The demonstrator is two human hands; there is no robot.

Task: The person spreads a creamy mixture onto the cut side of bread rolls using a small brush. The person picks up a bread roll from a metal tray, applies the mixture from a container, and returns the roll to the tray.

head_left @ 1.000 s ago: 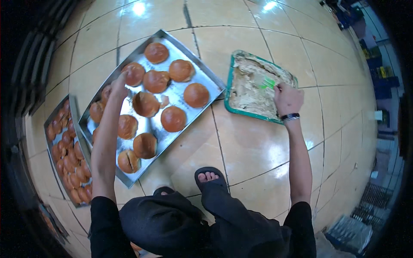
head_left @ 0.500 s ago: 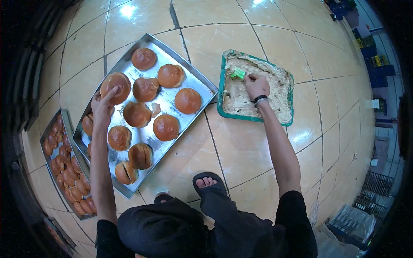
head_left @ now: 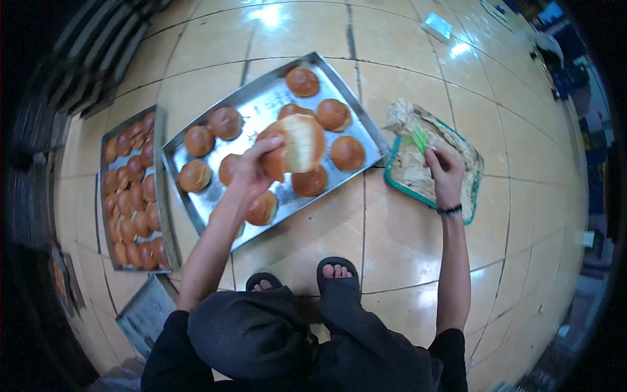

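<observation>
Tiled floor point(head_left: 405, 261); left hand point(head_left: 253, 171) grips an opened bun point(head_left: 304, 142), right hand point(head_left: 447, 175) pinches a green scraper point(head_left: 419, 138) near the tub's point(head_left: 408, 191) far-left corner: apparently scooping, needing a level lift.

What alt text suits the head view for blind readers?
A person's left hand holds an opened bun over a metal tray of buns, while the right hand holds a green tool over a green-rimmed tub of pale paste.
</observation>
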